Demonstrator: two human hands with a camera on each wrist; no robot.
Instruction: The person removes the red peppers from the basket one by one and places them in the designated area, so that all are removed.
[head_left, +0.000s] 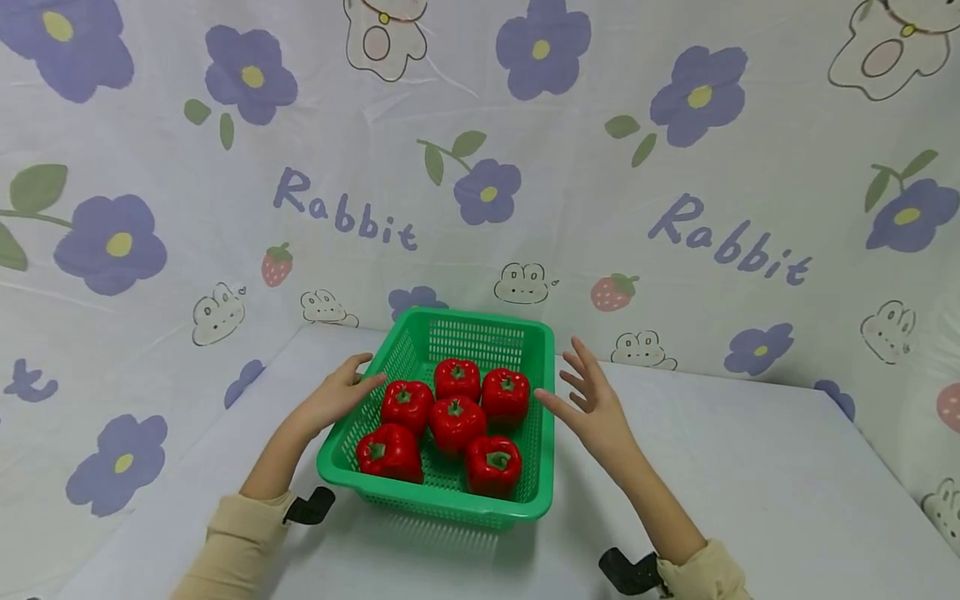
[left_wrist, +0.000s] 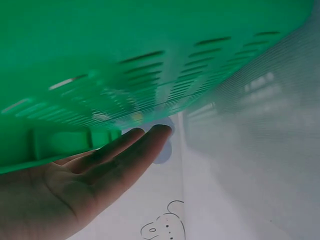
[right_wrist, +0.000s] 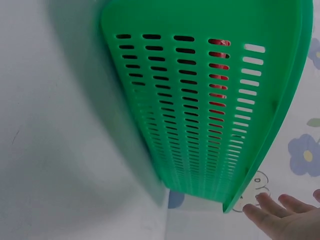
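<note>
A green plastic basket (head_left: 442, 497) with slotted walls holds several red bell peppers (head_left: 457, 427), their green stems mostly facing up. My left hand (head_left: 337, 398) is at the basket's left side, thumb over the rim. In the left wrist view, its extended fingers (left_wrist: 142, 150) lie along the outside, close under the rim. On the opposite side my right hand (head_left: 597, 412) is spread beside the right rim, with the thumb reaching toward the edge and nothing in its grasp. The right wrist view shows its fingers (right_wrist: 267, 212) outside the slotted wall.
The basket stands on a table with a white cover (head_left: 712, 483). A white cloth backdrop (head_left: 585, 208) printed with purple flowers, rabbits and strawberries rises behind and to the left. Each wrist carries a black strap-on piece (head_left: 628, 572) near a beige sleeve (head_left: 701, 575).
</note>
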